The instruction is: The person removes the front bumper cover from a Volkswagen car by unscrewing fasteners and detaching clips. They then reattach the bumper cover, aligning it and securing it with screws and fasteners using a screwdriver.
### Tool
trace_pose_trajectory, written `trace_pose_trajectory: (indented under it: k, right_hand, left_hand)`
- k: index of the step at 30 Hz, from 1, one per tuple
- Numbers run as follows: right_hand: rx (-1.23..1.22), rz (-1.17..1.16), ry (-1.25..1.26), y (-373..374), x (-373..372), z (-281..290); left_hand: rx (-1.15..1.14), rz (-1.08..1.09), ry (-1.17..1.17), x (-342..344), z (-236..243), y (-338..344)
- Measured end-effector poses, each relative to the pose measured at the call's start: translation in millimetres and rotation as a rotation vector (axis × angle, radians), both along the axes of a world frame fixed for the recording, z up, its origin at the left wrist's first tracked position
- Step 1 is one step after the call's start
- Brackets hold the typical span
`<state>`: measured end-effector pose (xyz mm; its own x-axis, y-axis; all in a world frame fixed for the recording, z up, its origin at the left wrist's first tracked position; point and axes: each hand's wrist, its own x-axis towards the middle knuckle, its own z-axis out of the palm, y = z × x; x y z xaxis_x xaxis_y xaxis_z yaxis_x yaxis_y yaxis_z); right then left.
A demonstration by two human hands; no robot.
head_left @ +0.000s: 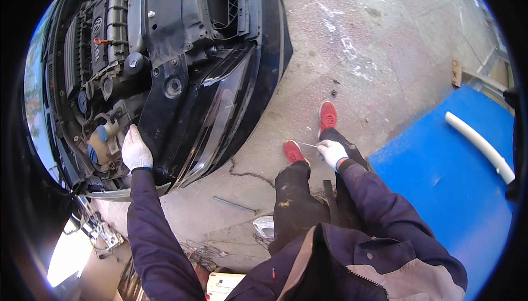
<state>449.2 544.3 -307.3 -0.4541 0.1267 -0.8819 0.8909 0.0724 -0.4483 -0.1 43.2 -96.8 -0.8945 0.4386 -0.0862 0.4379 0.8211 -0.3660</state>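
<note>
My left hand (136, 148), in a white glove, is over the front of a dark car's open engine bay (176, 111), beside a reservoir with a blue cap (102, 133) and a blue container (93, 154). Its fingers are bunched together at the edge of a black panel (157, 122); what they grip, if anything, is hidden. My right hand (332, 152), also gloved, is closed on a thin metal rod (302, 144) that points left, held above my legs and red shoes.
A blue board (418, 174) lies at the right with a curved white tube (476, 141) on it. A metal bar (234, 205), chain (250, 174) and cables (203, 251) lie on the concrete floor (374, 42). Metal framing (484, 75) stands at the upper right edge.
</note>
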Motion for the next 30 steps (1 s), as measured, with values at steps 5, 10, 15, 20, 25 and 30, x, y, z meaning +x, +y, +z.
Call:
trace_pose_trajectory:
  k: [5,10,15,20,25,30]
  right_hand:
    - [0.008,-0.093,-0.198,25,-23,-40]
    - [-0.199,-0.272,0.055,41,-100,-52]
    - [-0.277,-0.339,0.295,67,-166,-43]
    - [-0.589,-0.624,0.431,87,-188,-30]
    - [-0.718,-0.695,0.647,105,-180,-18]
    - [-0.634,-0.834,0.868,134,-161,-9]
  left_hand:
    - [0.092,-0.026,0.000,1,3,-5]
    - [0.060,-0.029,-0.019,-1,11,-11]
    - [0.279,0.135,-0.085,0,14,-15]
    - [0.442,0.205,-0.145,-9,15,-9]
    - [0.169,-0.014,-0.047,-4,29,37]
    - [0.311,0.426,-0.178,31,54,87]
